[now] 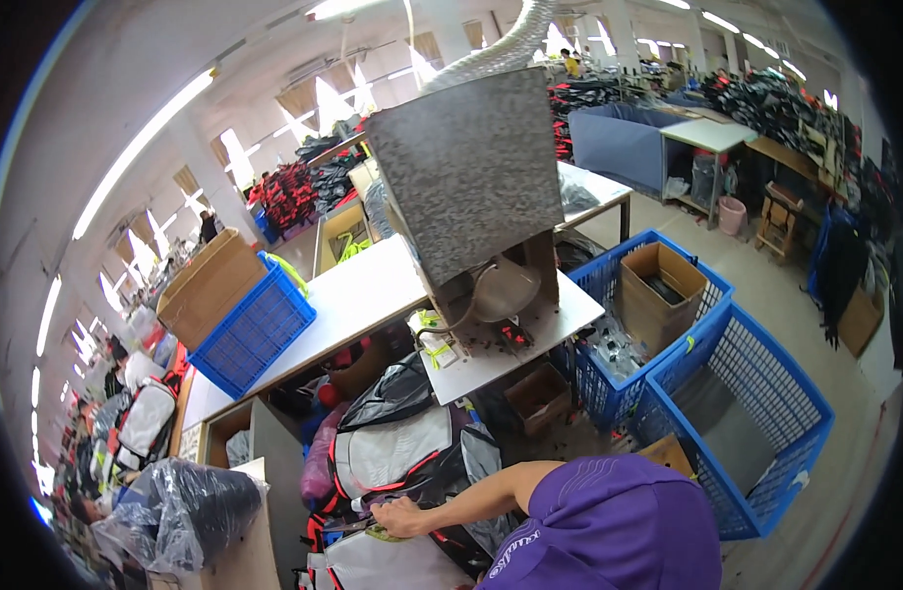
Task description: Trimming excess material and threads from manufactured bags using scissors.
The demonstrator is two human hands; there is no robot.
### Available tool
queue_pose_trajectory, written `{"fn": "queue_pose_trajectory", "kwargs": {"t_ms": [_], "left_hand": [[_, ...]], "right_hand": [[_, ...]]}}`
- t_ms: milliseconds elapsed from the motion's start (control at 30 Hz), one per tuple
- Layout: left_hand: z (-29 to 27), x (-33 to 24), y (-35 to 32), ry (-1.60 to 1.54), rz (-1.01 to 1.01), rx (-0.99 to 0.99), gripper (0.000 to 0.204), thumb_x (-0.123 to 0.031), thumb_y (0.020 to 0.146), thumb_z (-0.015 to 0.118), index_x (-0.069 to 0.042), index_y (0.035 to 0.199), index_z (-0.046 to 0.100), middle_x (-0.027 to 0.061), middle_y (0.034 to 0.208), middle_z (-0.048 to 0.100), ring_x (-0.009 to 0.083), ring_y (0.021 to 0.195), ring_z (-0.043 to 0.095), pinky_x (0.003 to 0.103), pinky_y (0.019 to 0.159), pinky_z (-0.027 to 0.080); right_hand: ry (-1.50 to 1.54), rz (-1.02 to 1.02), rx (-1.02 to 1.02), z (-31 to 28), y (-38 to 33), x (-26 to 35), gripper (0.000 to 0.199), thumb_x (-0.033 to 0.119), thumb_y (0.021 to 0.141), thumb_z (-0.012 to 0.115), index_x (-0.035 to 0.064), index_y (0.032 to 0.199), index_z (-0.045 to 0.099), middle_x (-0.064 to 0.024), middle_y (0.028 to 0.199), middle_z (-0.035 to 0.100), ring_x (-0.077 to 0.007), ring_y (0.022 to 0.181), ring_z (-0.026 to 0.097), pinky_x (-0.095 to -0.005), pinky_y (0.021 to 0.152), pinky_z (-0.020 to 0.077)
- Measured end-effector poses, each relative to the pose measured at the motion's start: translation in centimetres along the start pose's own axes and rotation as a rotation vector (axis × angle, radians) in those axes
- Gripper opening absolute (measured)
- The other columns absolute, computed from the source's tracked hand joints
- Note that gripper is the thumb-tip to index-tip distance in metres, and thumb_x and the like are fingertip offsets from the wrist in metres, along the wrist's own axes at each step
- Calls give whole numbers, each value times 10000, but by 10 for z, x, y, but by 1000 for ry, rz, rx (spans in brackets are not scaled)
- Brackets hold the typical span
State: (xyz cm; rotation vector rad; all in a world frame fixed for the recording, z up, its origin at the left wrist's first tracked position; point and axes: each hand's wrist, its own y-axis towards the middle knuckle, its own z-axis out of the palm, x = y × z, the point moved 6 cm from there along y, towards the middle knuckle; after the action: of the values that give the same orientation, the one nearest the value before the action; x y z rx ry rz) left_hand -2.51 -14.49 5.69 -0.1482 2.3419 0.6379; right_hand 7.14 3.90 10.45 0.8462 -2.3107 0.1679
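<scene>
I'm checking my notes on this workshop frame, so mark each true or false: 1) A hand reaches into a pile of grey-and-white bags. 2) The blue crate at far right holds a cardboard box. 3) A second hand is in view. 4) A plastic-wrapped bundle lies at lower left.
1) True: the hand rests on the bags.
2) False: the far-right blue crate holds no box; the cardboard box sits in the crate behind it.
3) False: only one hand shows.
4) True: the plastic-wrapped bundle lies there.

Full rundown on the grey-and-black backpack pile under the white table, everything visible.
The backpack pile lies heaped below the white table: light grey panels, black sections, red piping, fabric by its look. The bags lie flat or slumped, overlapping. One hand rests on the nearest bag's edge, fingers closed around something small; which hand it is cannot be told. A pink bundle sits beside it.
</scene>
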Motion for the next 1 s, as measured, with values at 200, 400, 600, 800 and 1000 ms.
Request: {"fn": "queue_pose_trajectory", "kwargs": {"t_ms": [200, 400, 600, 800, 1000], "left_hand": [[-11, -24, -26, -275, -171, -111, 295, -191, 878, 570, -11, 1105, 622, 175, 1051, 647, 333, 922, 599, 416, 821, 477], [-2, -45, -82, -587, -435, -231, 306, -129, 865, 570, 13, 1134, 597, 176, 1051, 642, 325, 929, 604, 407, 826, 484], [6, -56, -104, -892, -688, -319, 329, -68, 852, 569, 37, 1164, 571, 178, 1052, 638, 316, 936, 608, 397, 831, 491], [-59, -81, -108, -1258, -528, -261, 382, -126, 897, 590, 63, 1221, 518, 193, 1210, 584, 376, 1031, 604, 473, 935, 491], [-6, -124, -139, -440, -512, 104, 500, -141, 873, 591, 75, 1300, 447, 252, 1143, 584, 315, 1024, 584, 365, 887, 452]], "right_hand": [[-62, -122, -91, -6, -4, 49, 253, 89, 745, 556, -26, 966, 513, -208, 890, 648, -372, 833, 659, -484, 671, 498], [-68, -207, -205, -19, -18, 87, 239, 64, 732, 568, -11, 953, 518, -181, 851, 654, -350, 791, 665, -463, 615, 500], [-74, -262, 49, -34, -12, 100, 317, 182, 722, 634, 4, 969, 546, -206, 909, 644, -373, 913, 634, -477, 735, 508], [245, -514, 376, -30, -52, 65, 564, 379, 627, 808, 20, 967, 537, -199, 900, 626, -366, 881, 612, -431, 742, 470], [47, -358, 290, -30, -67, 49, 383, 277, 740, 672, 45, 1015, 540, -215, 892, 627, -400, 888, 608, -477, 751, 474]]}}
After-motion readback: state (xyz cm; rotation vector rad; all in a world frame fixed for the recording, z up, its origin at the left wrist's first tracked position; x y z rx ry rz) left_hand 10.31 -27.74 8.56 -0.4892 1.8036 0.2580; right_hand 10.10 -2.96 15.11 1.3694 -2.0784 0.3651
